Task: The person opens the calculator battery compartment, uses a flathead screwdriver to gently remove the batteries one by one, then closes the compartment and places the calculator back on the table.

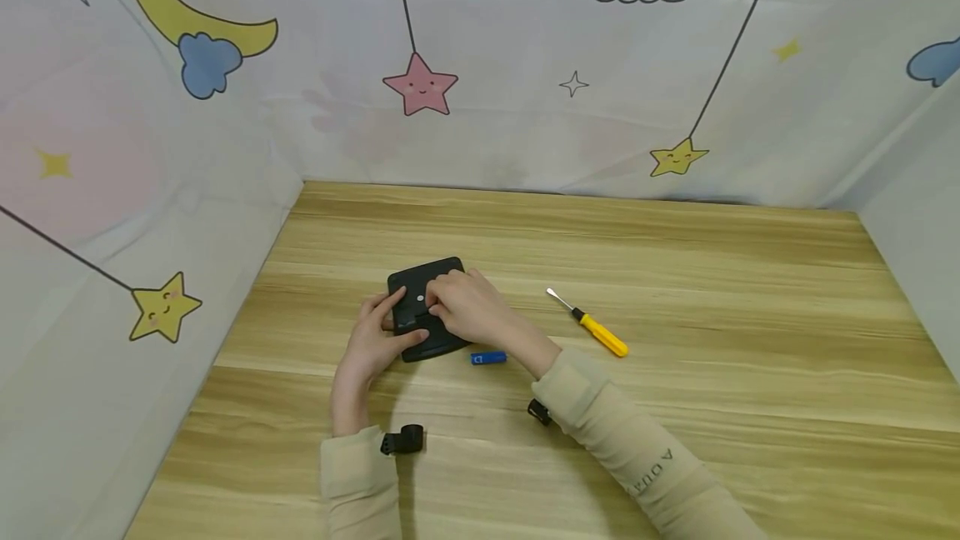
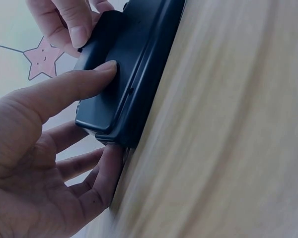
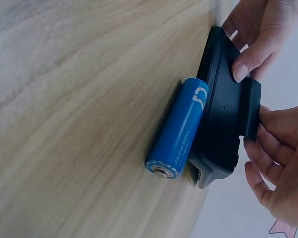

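A flat black device point(image 1: 423, 273) with rounded corners lies on the table with a raised ridge point(image 3: 249, 109) facing up; its exact kind is unclear. My left hand point(image 1: 371, 344) grips its left side, thumb pressed on the top face and fingers along the edge. My right hand point(image 1: 468, 307) has curled fingers over the middle; the right wrist view shows its thumb and fingertips pinching the end of the ridge. What lies under those fingers is partly hidden. Beside the device's near edge, a blue AA-type battery point(image 1: 488, 358) lies on its side.
A yellow-handled screwdriver point(image 1: 600, 333) lies right of the device, its metal tip pointing away to the left. The wood-grain table point(image 1: 720, 298) is bordered by printed cloth walls point(image 1: 517, 132). Black wrist cameras point(image 1: 407, 439) stick out from the sleeves.
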The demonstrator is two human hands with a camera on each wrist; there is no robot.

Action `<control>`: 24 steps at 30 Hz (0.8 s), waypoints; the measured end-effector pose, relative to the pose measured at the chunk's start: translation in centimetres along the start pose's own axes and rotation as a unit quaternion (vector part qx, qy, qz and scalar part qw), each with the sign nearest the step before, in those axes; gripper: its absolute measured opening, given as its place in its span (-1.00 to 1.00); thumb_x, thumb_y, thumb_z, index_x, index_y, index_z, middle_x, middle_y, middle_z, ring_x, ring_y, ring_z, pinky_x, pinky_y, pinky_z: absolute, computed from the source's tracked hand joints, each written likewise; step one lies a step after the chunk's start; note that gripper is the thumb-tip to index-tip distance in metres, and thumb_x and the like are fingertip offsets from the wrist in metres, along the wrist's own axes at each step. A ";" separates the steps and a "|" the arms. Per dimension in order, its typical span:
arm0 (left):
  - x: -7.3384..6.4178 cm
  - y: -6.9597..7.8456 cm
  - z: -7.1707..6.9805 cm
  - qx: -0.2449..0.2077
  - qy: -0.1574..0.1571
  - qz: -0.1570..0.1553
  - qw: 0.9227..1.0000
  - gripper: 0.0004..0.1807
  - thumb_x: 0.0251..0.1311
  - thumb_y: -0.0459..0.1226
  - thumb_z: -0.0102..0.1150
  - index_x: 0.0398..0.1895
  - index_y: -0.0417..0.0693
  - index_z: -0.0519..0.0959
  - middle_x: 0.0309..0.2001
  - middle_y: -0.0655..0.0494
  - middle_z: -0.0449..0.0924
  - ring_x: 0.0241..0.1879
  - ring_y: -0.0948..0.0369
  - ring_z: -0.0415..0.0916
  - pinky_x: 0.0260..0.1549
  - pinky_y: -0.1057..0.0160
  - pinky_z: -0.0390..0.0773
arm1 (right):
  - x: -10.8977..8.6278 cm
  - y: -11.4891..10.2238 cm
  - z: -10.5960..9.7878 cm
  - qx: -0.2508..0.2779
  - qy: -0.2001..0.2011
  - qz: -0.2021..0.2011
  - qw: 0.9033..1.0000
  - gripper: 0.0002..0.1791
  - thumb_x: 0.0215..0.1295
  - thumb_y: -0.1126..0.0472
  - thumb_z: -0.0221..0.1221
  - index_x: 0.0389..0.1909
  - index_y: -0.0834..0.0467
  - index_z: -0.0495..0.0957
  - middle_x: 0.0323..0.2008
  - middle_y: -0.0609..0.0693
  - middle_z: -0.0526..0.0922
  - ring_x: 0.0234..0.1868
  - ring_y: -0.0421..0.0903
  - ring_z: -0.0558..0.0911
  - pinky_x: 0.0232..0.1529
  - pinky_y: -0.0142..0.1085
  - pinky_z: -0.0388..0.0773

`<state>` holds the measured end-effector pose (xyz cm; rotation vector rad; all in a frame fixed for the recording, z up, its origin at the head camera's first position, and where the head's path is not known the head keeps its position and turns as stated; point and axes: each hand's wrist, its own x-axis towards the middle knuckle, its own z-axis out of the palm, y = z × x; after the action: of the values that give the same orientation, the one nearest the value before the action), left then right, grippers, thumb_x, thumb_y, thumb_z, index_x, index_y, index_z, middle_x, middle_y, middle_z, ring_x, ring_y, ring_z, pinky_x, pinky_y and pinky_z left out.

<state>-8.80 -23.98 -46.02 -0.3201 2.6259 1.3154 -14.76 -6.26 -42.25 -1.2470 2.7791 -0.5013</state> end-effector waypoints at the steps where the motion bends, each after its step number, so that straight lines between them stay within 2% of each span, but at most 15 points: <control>1: 0.0 0.0 0.0 0.001 0.000 -0.001 1.000 -0.11 0.09 -0.14 0.36 0.49 0.09 0.14 0.49 -0.11 -0.04 0.10 -0.03 0.35 -0.01 0.08 0.43 | 0.0 0.0 0.0 0.000 0.000 0.001 1.000 -0.89 0.35 0.13 0.16 -0.23 0.02 0.63 -0.21 -0.12 0.70 -0.18 -0.15 0.57 -0.13 -0.28 0.41; 16: 0.0 0.1 0.0 -0.001 0.000 -0.001 1.000 -0.11 0.09 -0.14 0.36 0.49 0.08 0.14 0.48 -0.12 -0.04 0.10 -0.04 0.36 -0.02 0.07 0.45 | 0.2 0.0 0.2 -0.032 0.004 0.004 0.999 -0.91 0.34 0.10 0.16 -0.27 -0.01 0.62 -0.25 -0.11 0.65 -0.17 -0.13 0.57 -0.14 -0.25 0.45; 24: 0.0 0.2 0.0 0.003 0.000 -0.002 1.000 -0.11 0.10 -0.14 0.35 0.49 0.09 0.14 0.49 -0.12 -0.04 0.10 -0.05 0.36 -0.02 0.06 0.45 | 0.2 0.0 0.3 -0.054 0.006 0.010 0.998 -0.85 0.34 0.07 0.17 -0.20 -0.03 0.68 -0.24 -0.10 0.64 -0.19 -0.13 0.55 -0.16 -0.26 0.45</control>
<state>-8.83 -23.88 -45.86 -0.3229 2.6272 1.3057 -14.81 -6.49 -42.50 -1.2389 2.8609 -0.3645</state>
